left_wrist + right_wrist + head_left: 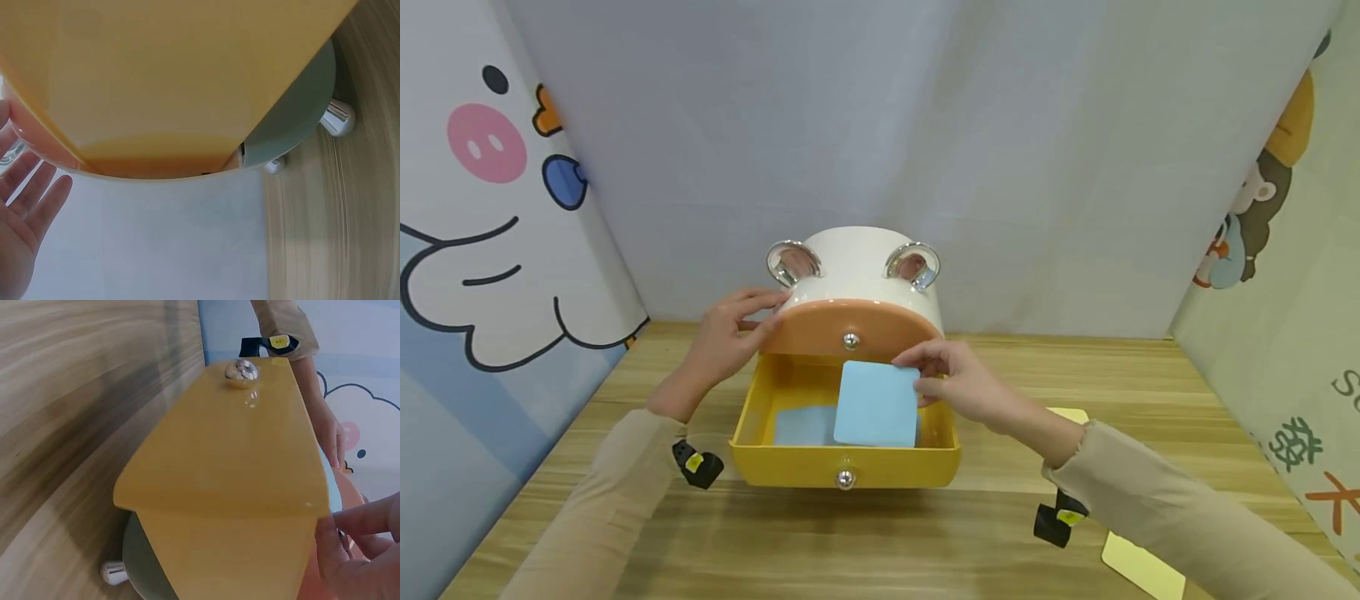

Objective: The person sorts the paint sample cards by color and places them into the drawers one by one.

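Note:
My right hand (958, 379) pinches a light blue square card (876, 404) by its right edge, thumb and fingers at the upper corner. The card is tilted over the pulled-out yellow drawer (847, 467). Inside that drawer lies another blue card (805, 425), partly covered by the held one. My left hand (722, 342) rests its fingertips against the left side of the white animal-shaped box (857, 258), beside its orange upper drawer (808, 329). In the left wrist view the fingers (44, 203) are spread and fairly straight next to the box.
Two yellow cards, one behind my right forearm (1071, 414) and one in front of it (1142, 567), lie on the wooden table (880, 550). Silver-rimmed ears (793, 262) stick up from the box. Silver feet (339, 117) hold it up. Printed cloth walls (925, 125) enclose the back and sides.

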Action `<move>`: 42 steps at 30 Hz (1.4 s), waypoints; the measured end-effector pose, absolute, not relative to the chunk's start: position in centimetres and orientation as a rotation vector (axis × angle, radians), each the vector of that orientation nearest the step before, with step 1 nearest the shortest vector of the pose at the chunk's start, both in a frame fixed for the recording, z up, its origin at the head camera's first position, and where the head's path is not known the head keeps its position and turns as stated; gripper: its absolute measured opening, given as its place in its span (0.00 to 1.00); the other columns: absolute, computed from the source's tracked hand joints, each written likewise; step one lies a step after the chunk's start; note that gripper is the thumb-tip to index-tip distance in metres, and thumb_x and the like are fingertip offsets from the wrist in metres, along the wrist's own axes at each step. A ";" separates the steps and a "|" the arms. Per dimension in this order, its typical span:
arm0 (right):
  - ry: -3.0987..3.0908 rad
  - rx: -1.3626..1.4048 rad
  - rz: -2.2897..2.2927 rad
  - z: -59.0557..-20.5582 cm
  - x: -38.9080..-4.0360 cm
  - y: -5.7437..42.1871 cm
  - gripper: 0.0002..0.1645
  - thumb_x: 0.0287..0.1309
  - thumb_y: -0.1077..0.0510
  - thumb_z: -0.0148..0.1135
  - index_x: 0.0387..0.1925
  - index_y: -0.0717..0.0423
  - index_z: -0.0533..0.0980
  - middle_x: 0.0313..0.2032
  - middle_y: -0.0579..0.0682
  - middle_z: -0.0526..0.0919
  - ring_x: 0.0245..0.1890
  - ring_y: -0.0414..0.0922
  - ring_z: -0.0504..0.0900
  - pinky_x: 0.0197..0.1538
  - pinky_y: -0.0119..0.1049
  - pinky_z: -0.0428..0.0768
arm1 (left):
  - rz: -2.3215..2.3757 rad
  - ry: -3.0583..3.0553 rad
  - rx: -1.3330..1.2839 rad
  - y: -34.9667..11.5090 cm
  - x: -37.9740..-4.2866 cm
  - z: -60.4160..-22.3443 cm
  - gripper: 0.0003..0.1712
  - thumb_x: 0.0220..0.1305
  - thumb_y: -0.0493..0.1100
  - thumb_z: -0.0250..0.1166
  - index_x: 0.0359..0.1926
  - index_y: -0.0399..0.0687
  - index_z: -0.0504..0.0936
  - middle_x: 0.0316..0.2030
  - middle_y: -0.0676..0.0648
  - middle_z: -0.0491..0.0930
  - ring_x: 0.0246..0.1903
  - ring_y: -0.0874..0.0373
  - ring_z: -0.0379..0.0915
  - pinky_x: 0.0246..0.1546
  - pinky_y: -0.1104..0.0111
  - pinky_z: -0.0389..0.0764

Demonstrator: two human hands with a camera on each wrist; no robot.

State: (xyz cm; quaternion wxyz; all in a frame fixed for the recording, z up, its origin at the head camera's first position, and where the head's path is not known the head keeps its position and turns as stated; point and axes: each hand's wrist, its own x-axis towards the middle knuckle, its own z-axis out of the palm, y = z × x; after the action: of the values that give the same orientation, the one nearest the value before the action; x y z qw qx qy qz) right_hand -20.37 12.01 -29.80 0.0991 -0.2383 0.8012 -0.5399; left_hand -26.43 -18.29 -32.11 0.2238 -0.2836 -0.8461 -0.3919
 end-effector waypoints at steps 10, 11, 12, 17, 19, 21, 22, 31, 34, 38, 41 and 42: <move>2.406 -0.735 -1.490 -30.7 -20.1 10.0 0.17 0.51 0.76 0.50 0.44 0.70 0.76 0.39 0.58 0.75 0.29 0.41 0.75 0.33 0.43 0.84 | -1.096 -2.340 -0.782 -18.2 -26.5 -32.2 0.17 0.61 0.36 0.59 0.52 0.39 0.77 0.46 0.40 0.76 0.45 0.45 0.73 0.37 0.54 0.81; 2.414 -0.734 -1.469 -30.8 -20.1 9.8 0.17 0.51 0.76 0.50 0.44 0.70 0.76 0.40 0.58 0.75 0.29 0.41 0.75 0.33 0.42 0.84 | -1.093 -2.344 -0.778 -18.2 -26.5 -32.2 0.17 0.61 0.36 0.59 0.52 0.39 0.77 0.46 0.40 0.76 0.45 0.45 0.73 0.37 0.54 0.81; 2.420 -0.730 -1.447 -30.9 -20.2 9.7 0.17 0.51 0.76 0.51 0.44 0.69 0.76 0.41 0.58 0.75 0.30 0.41 0.75 0.33 0.41 0.84 | -1.092 -2.346 -0.777 -18.2 -26.4 -32.1 0.18 0.61 0.36 0.59 0.52 0.39 0.77 0.46 0.40 0.76 0.45 0.45 0.73 0.37 0.54 0.81; 2.487 -0.775 -1.288 -31.2 -20.2 9.1 0.17 0.53 0.74 0.52 0.46 0.68 0.76 0.43 0.59 0.75 0.34 0.45 0.77 0.36 0.36 0.83 | -1.074 -2.351 -0.773 -18.3 -26.3 -32.2 0.17 0.61 0.37 0.60 0.52 0.39 0.77 0.47 0.40 0.76 0.46 0.46 0.73 0.37 0.55 0.81; 2.557 -0.863 -1.205 -31.4 -20.3 9.2 0.17 0.52 0.74 0.54 0.45 0.68 0.76 0.41 0.59 0.75 0.37 0.47 0.77 0.40 0.35 0.81 | -1.065 -2.354 -0.772 -18.3 -26.3 -32.2 0.17 0.61 0.38 0.59 0.52 0.39 0.77 0.47 0.40 0.75 0.46 0.46 0.73 0.37 0.55 0.81; 2.632 -0.945 -1.148 -31.5 -20.4 9.4 0.16 0.50 0.73 0.57 0.44 0.68 0.77 0.39 0.59 0.75 0.39 0.49 0.76 0.43 0.38 0.80 | -1.059 -2.359 -0.771 -18.2 -26.2 -32.2 0.17 0.62 0.39 0.59 0.52 0.40 0.77 0.47 0.40 0.75 0.46 0.45 0.73 0.37 0.54 0.81; 2.658 -0.971 -1.140 -31.5 -20.4 9.6 0.16 0.49 0.73 0.58 0.43 0.67 0.77 0.39 0.59 0.75 0.39 0.50 0.76 0.45 0.40 0.79 | -1.059 -2.360 -0.770 -18.2 -26.2 -32.2 0.17 0.62 0.39 0.58 0.52 0.40 0.77 0.47 0.41 0.75 0.46 0.45 0.73 0.37 0.54 0.81; 2.577 -0.961 -1.380 -30.8 -19.7 11.2 0.16 0.50 0.70 0.60 0.44 0.67 0.75 0.42 0.58 0.77 0.40 0.52 0.77 0.45 0.38 0.79 | -1.059 -2.360 -0.769 -18.2 -26.2 -32.1 0.18 0.62 0.39 0.58 0.52 0.40 0.77 0.47 0.40 0.75 0.46 0.45 0.73 0.38 0.54 0.80; 2.534 -0.911 -1.488 -30.2 -18.7 11.3 0.17 0.50 0.68 0.61 0.44 0.65 0.75 0.42 0.56 0.78 0.39 0.48 0.77 0.42 0.35 0.80 | -1.062 -2.362 -0.765 -18.2 -26.2 -32.1 0.18 0.62 0.39 0.59 0.53 0.40 0.77 0.47 0.41 0.75 0.46 0.46 0.73 0.38 0.54 0.81; 2.427 -0.815 -1.679 -29.9 -16.6 10.9 0.17 0.50 0.66 0.63 0.44 0.64 0.75 0.39 0.53 0.78 0.38 0.46 0.76 0.37 0.33 0.80 | -1.073 -2.363 -0.761 -18.3 -26.4 -32.1 0.18 0.61 0.37 0.59 0.52 0.40 0.77 0.47 0.41 0.75 0.46 0.47 0.72 0.38 0.56 0.81; 2.310 -0.804 -1.811 -30.5 -14.7 10.4 0.17 0.50 0.65 0.63 0.44 0.65 0.75 0.37 0.55 0.77 0.38 0.45 0.75 0.36 0.31 0.80 | -1.081 -2.358 -0.767 -18.3 -26.4 -32.1 0.17 0.61 0.37 0.59 0.52 0.40 0.77 0.47 0.41 0.75 0.46 0.47 0.72 0.38 0.55 0.81; 2.266 -0.811 -1.845 -30.8 -14.0 10.2 0.18 0.49 0.65 0.63 0.44 0.65 0.74 0.38 0.57 0.77 0.38 0.44 0.75 0.35 0.30 0.80 | -1.087 -2.355 -0.768 -18.3 -26.3 -32.0 0.17 0.61 0.37 0.59 0.52 0.40 0.77 0.47 0.41 0.75 0.46 0.46 0.72 0.37 0.55 0.81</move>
State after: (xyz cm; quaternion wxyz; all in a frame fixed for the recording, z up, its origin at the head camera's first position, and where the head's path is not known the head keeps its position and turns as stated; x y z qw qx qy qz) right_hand -14.05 10.19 -30.84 0.0544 -0.2671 0.7462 -0.6074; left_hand -26.35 -18.26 -32.02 0.2165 -0.2772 -0.8500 -0.3922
